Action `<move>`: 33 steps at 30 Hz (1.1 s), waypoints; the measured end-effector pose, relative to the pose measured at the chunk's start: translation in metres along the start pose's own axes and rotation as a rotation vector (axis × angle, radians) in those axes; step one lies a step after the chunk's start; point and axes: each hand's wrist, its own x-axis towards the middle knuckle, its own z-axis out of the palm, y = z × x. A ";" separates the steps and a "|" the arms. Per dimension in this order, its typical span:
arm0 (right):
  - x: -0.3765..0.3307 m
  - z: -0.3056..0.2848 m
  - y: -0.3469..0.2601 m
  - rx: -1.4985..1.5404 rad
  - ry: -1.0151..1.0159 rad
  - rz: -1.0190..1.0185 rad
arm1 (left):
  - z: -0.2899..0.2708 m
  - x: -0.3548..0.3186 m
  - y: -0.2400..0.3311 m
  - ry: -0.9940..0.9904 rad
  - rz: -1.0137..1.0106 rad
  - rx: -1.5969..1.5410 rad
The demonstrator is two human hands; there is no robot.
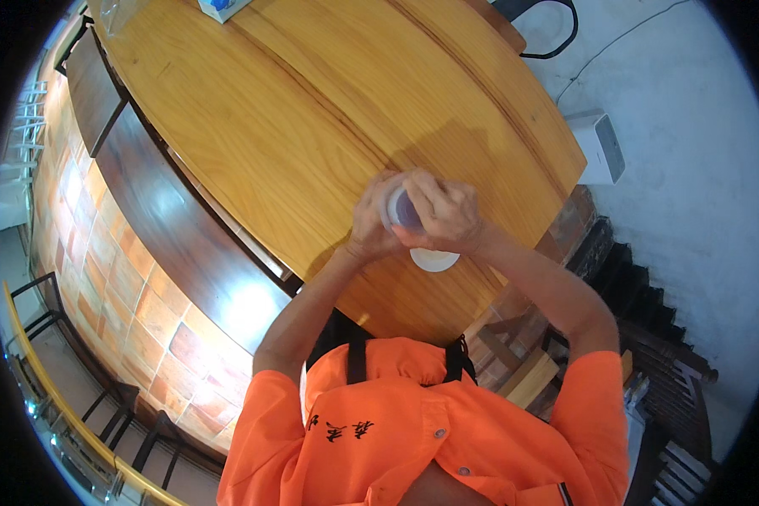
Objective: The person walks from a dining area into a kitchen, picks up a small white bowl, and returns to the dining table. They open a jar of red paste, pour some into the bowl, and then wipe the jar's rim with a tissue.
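Over the near end of the wooden table, both hands meet round a small translucent cup [404, 207] with a pale rim and a purplish inside. My left hand [371, 221] curls about the cup's left side, fingers closed. From the other side, my right hand [449, 212] grips at the rim with bent fingers; some fingertips are hidden by the cup and the knuckles. Just below the hands, a white round disc [434, 261], like a lid or small dish, lies on the tabletop, partly covered by my right wrist.
The long wooden table [253, 126] stretches away to the upper left. A blue-and-white carton [221, 8] stands at its far edge. Along the left side runs a dark bench [185, 228]. At right, a white box-shaped device [597, 148] stands against the wall.
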 end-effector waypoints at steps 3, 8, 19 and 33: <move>0.003 -0.012 0.008 0.094 -0.077 -0.169 | 0.002 -0.008 -0.013 -0.016 0.101 -0.026; 0.008 -0.037 0.020 0.222 -0.277 -0.404 | -0.013 0.006 0.003 -0.326 -0.126 0.034; 0.009 -0.047 -0.029 -0.066 -0.477 0.349 | -0.017 0.007 0.009 -0.384 -0.271 -0.076; 0.015 -0.059 -0.021 0.137 -0.503 0.117 | -0.014 0.001 0.001 -0.416 -0.235 0.035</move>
